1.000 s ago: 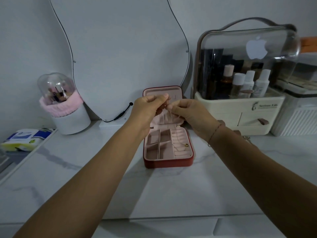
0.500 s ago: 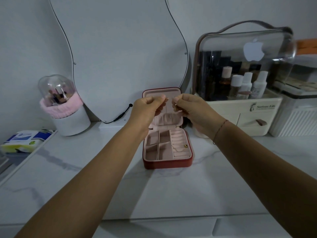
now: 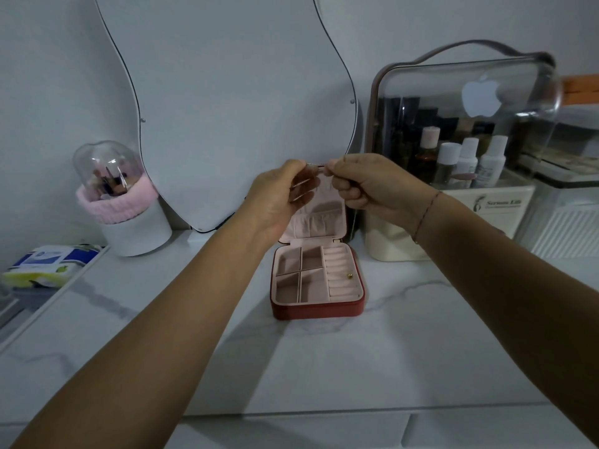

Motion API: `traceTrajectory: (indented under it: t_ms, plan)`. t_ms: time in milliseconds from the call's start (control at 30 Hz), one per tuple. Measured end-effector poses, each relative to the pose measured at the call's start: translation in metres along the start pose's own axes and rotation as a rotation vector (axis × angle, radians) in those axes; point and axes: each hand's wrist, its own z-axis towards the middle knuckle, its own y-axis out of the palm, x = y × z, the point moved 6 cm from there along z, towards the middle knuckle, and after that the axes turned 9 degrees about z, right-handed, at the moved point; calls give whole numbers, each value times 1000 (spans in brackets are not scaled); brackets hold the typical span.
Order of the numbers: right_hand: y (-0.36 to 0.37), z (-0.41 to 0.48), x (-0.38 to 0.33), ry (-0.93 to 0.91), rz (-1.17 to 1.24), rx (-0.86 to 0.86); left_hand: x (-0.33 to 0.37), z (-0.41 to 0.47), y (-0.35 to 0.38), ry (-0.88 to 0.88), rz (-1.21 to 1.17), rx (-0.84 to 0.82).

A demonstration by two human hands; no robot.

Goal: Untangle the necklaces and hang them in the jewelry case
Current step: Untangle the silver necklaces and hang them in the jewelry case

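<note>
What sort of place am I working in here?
Most likely a home vanity or dressing table: a wavy mirror stands against the wall, a clear-lidded cosmetics organiser holds bottles, and a domed brush holder sits on the marble-look top.

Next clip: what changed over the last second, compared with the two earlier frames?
The left hand and right hand rose slightly, from mid-lid to the top edge of the lid of the jewelry case; the right hand also drifted right. Both keep pinching the thin necklace between their fingers. The case, the gold bead on its ring rolls and everything around stayed put.
</note>
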Motion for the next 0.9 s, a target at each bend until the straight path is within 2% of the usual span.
traceTrajectory:
  t_ms: [200, 300, 400, 601, 767, 901]
  plan:
    - [0, 6, -9, -61, -55, -19, 3, 0, 6, -21, 97, -69]
    - [-2, 12, -15, -81, -33, -25, 9, 6, 1, 61, 352, -116]
    - [-6, 20, -14, -71, -70, 11, 16, 17, -9, 160, 577, -62]
    - [-15, 40, 20, -97, -237, 344, -1, 46, -24, 164, 638, 81]
    - [-22, 67, 58, -207, -310, 615, -42, 78, -26, 209, 582, 315]
    - [-28, 76, 80, -212, -285, 814, -63, 91, -23, 290, 523, 487]
